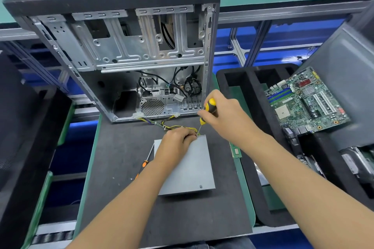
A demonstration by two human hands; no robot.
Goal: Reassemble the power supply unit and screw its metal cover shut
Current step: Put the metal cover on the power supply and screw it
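The grey power supply unit (190, 166) lies flat on the dark mat (121, 168), its metal cover on top. A screw (200, 186) sits in the cover's near right corner. My left hand (178, 137) rests on the unit's far edge with fingers curled over it, where the yellow and black cable bundle (174, 124) comes out. My right hand (220, 111) grips a yellow and black screwdriver (208, 109). Its tip points down at the cover's far right corner, beside my left fingers.
An open computer case (125, 50) stands on its side behind the mat. An orange-handled screwdriver (146, 160) lies left of the unit. A memory stick (235, 150) lies on the mat's right edge. A motherboard (305, 101) leans in the black foam tray (249, 79) at right.
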